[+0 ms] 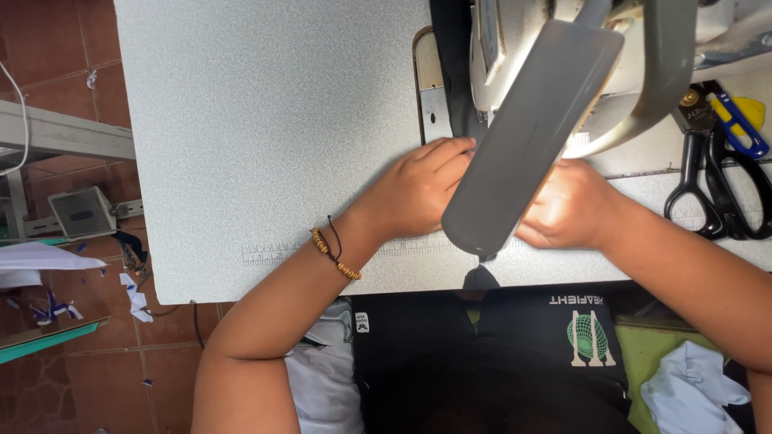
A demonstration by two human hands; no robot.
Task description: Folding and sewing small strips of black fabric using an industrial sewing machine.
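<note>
Here: left hand (418,193) flat, fingers loosely curled, pressing dark fabric (453,96); right hand (567,205) half hidden behind sewing machine (555,88), grip unclear.

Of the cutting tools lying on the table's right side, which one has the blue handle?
The small thread snips, lying farthest right by the yellow piece. The large scissors beside them have black handles.

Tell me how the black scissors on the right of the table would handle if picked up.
The black scissors look like metal, so probably stiff and fairly heavy for their size. Lying flat beside the sewing machine, they are unlikely to roll. The blades may swing open when lifted by one loop.
</note>
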